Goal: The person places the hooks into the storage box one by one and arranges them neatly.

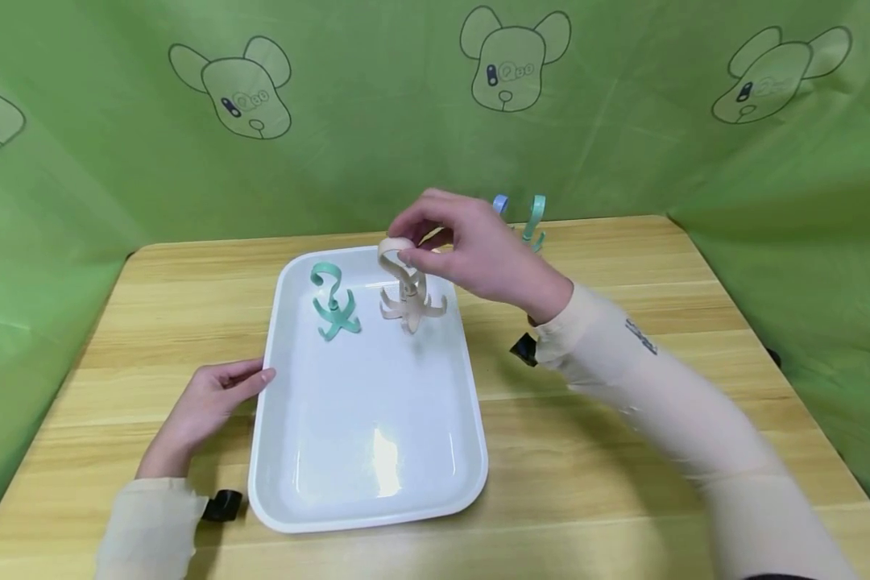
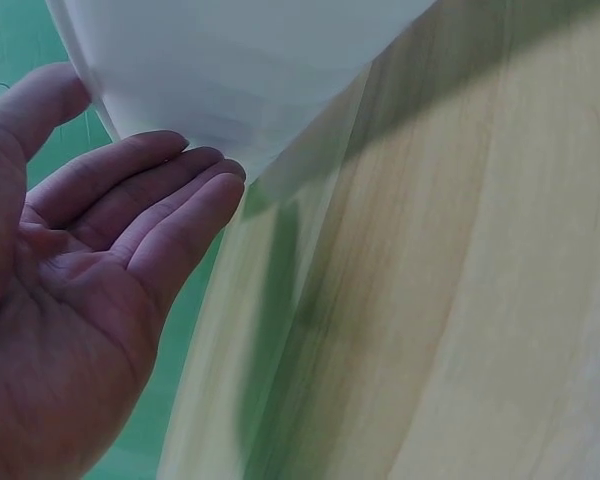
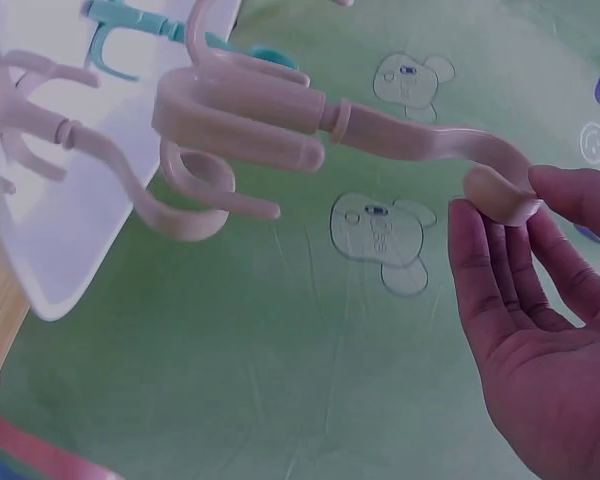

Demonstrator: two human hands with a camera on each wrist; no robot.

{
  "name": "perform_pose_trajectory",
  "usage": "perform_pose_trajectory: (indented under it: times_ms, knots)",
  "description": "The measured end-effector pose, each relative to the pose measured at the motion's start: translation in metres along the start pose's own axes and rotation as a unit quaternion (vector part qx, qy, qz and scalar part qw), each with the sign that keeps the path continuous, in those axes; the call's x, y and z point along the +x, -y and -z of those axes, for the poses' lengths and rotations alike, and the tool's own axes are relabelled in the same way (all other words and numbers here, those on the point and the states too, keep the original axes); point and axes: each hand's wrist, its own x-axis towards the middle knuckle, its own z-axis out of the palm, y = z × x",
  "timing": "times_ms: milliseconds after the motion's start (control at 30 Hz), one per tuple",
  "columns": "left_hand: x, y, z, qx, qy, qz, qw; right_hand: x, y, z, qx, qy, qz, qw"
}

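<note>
My right hand (image 1: 478, 250) pinches the curved top of a beige multi-claw hanger hook (image 3: 245, 110) between thumb and fingertips. It hangs claws-down over the far right part of a white tray (image 1: 362, 419). A second beige claw hook (image 3: 35, 120) sits in the tray behind it, and the two overlap in the head view. A green claw hook (image 1: 337, 314) lies at the tray's far left. At the left rim, my left hand (image 1: 203, 403) holds the tray's edge, thumb over the rim and fingers against the outer wall.
Behind my right hand, past the tray's far right corner, stand a blue hook (image 1: 500, 203) and another green hook (image 1: 536, 213). A pink hook (image 3: 50, 450) shows low in the right wrist view. Green curtain (image 1: 377, 145) surrounds the wooden table (image 1: 609, 451) at back and sides.
</note>
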Motion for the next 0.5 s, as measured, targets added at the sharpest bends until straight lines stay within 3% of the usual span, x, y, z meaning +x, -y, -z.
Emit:
perform_pose_trajectory:
  times_ms: [267,500]
  knots:
    - [0.001,0.0,-0.002,0.001,-0.001,0.0,1.0,0.012,0.002,-0.018,0.011,0.033,-0.038,0.9987]
    - [0.0,0.001,-0.002,0.003,-0.007,0.003,1.0,0.026,-0.002,-0.035,-0.018,0.085,-0.057,0.9946]
